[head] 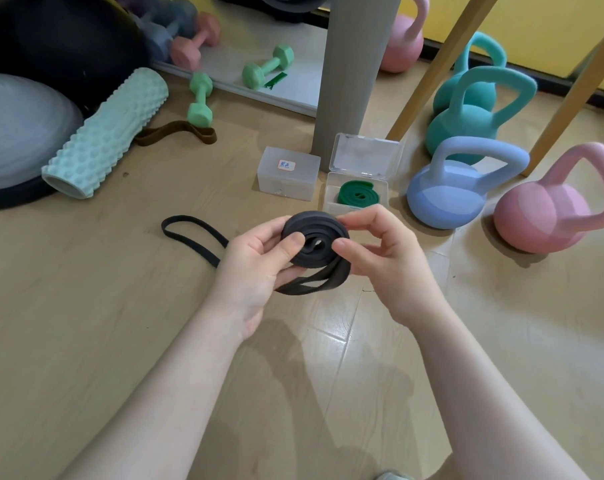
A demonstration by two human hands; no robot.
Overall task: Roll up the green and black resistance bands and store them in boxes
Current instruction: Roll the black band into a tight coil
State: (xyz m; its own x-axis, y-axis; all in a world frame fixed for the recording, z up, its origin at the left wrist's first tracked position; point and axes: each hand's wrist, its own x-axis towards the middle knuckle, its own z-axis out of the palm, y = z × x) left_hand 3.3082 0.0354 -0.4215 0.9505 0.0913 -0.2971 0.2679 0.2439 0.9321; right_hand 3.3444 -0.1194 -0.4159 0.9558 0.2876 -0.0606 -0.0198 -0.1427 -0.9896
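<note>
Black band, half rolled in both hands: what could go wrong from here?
1. The black band has a loose tail trailing to the floor; if the left hand or right hand slackens, the coil may spring open.
2. The labelled box is shut, so one hand must probably release the coil to open it.

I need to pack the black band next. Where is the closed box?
Head view, centre: the closed frosted plastic box stands on the floor, left of the open clear box.

Bright even daylight, soft arm shadows on glossy floor [86, 341], wide-angle bending at edges, sharp centre
</note>
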